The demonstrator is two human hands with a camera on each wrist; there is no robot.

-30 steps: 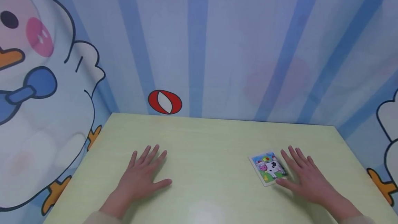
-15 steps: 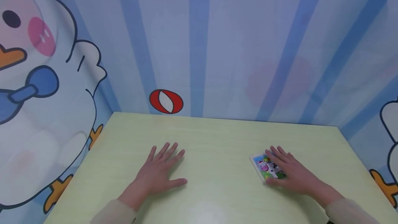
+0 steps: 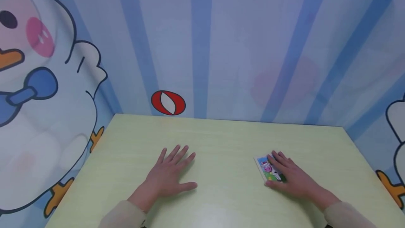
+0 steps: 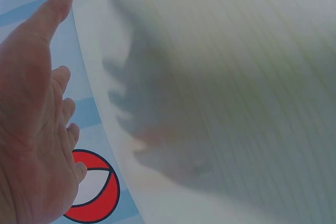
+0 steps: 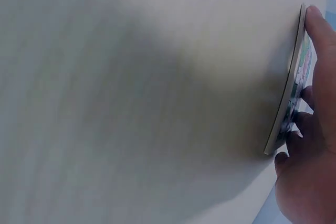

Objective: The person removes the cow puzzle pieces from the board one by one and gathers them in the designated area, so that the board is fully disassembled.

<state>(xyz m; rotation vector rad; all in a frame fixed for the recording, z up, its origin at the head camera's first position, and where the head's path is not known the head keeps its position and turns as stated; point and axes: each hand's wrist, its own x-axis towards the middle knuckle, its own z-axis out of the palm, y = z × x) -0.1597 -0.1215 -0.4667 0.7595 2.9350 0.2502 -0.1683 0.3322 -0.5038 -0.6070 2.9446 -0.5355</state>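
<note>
A small flat board with a cow picture (image 3: 269,170) lies on the right part of the pale table (image 3: 221,140). My right hand (image 3: 295,178) reaches over it, fingers extended, hiding its right part. In the right wrist view the board (image 5: 286,100) shows its thin pale edge; the thumb lies at one end and the other fingers over the picture side. Whether they press on it I cannot tell. My left hand (image 3: 167,177) is held above the left half of the table, fingers spread, holding nothing. Its shadow falls on the tabletop in the left wrist view.
A blue striped cloth backdrop (image 3: 234,45) stands behind the table's back edge. Printed on it are a large white duck (image 3: 47,143) at the left and a red and white oval (image 3: 168,102). The table's side edges slope outward toward me.
My right hand has moved left from beside the cow picture board to over it, covering its right part. My left hand has moved right, fingers still spread. The board stays about where it was.
</note>
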